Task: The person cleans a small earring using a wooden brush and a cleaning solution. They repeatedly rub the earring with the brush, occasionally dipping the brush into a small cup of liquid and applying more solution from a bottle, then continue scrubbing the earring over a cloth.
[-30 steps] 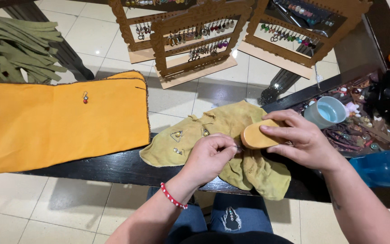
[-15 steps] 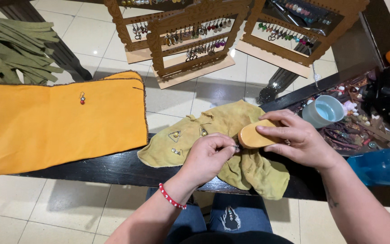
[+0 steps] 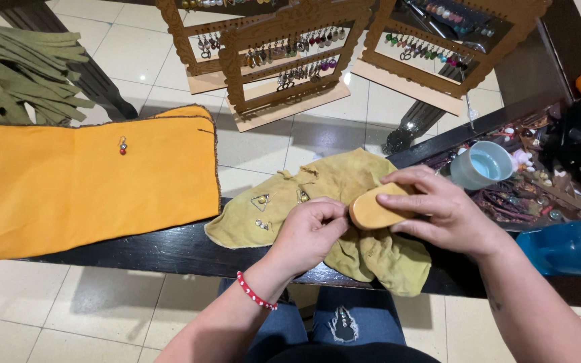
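We see right hand (image 3: 438, 212) clenched on wooden block (image 3: 373, 210), long axis across desk (image 3: 169, 252), over olive cloth (image 3: 344, 222) at near edge. Left hand (image 3: 307, 232) pinches something small, hidden, just left of block end, touching.

bright, even | glare on floor tiles (image 3: 378, 111) | edges perhaps slightly warped

Wooden block (image 3: 376, 210) slightly lower, flatter.
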